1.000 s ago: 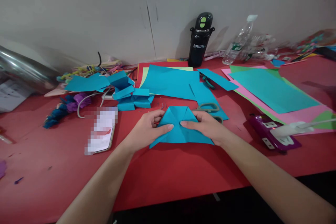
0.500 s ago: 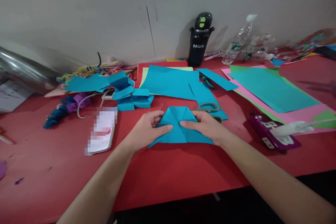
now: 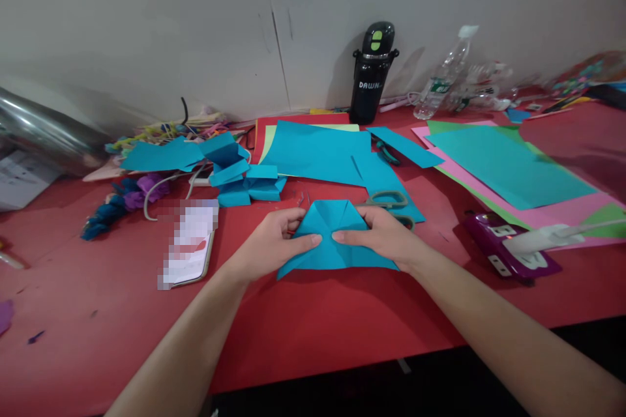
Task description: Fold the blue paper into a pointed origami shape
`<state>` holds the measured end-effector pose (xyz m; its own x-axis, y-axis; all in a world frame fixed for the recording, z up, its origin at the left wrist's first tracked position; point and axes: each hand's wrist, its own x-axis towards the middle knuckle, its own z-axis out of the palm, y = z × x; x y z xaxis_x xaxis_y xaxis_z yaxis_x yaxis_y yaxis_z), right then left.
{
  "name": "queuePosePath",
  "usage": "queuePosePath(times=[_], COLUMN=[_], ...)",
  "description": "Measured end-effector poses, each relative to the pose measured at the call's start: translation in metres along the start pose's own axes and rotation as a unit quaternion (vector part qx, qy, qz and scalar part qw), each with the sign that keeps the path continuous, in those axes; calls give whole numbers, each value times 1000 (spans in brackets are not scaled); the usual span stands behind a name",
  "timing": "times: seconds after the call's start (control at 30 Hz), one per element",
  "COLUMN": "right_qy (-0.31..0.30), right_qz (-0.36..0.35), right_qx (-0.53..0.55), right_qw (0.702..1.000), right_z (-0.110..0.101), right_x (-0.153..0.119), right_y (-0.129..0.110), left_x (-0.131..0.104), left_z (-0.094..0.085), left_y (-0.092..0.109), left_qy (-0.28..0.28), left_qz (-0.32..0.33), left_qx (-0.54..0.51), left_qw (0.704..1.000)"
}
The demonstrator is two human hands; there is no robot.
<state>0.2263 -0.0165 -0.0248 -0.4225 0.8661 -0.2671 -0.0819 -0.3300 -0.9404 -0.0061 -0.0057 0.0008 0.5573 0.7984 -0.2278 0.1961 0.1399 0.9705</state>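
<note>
A folded sheet of blue paper [image 3: 337, 255], with slanted sides and a narrow flat top, is held between my two hands just above the red table. My left hand [image 3: 281, 234] grips its left side, thumb lying on the front face and fingers curled behind. On the opposite side my right hand [image 3: 386, 234] pinches it the same way, thumb pointing inward. The two thumb tips are close together near the middle. Fingers behind the paper are partly hidden. Scissors [image 3: 386, 199] lie just beyond my right hand, on another blue sheet.
Left of my hands lies a phone [image 3: 190, 244], with folded blue paper pieces [image 3: 249, 182] behind it. A purple power strip [image 3: 508, 251] with a white plug is at right. Coloured sheets [image 3: 513, 163], a black flask [image 3: 372, 78] and a plastic bottle [image 3: 443, 81] stand or lie farther back.
My right thumb has slid slightly left across the paper, closer to the left thumb. The paper's top edge sits slightly lower. Both hands keep their hold.
</note>
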Motion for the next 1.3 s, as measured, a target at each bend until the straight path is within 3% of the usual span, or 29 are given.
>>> queuePosePath(times=[0.27,0.53,0.73,1.17,1.23,1.3], right_qy=[6,-12,-21,-23,-18,-11], right_qz=[-14,-33,-38,-35,-31,-28], right_qx=[-16,-35,-39,-32,-29,-22], right_qw=[1000,999,998,999,999,999], right_z=[2,4,5,6,7,7], right_x=[0,0,-1,-2,-2,-2], right_y=[0,1,0,0,-1,-1], left_x=[-2,2,3,6,6,6], left_z=[1,3,3,10,11,10], left_y=[4,4,1,-5,-3,-1], left_qy=[-20,86,115,232,241,213], left_qz=[-24,-6,21,67,68,48], left_qx=[-27,-2,7,114,122,92], left_qw=[999,996,993,964,960,971])
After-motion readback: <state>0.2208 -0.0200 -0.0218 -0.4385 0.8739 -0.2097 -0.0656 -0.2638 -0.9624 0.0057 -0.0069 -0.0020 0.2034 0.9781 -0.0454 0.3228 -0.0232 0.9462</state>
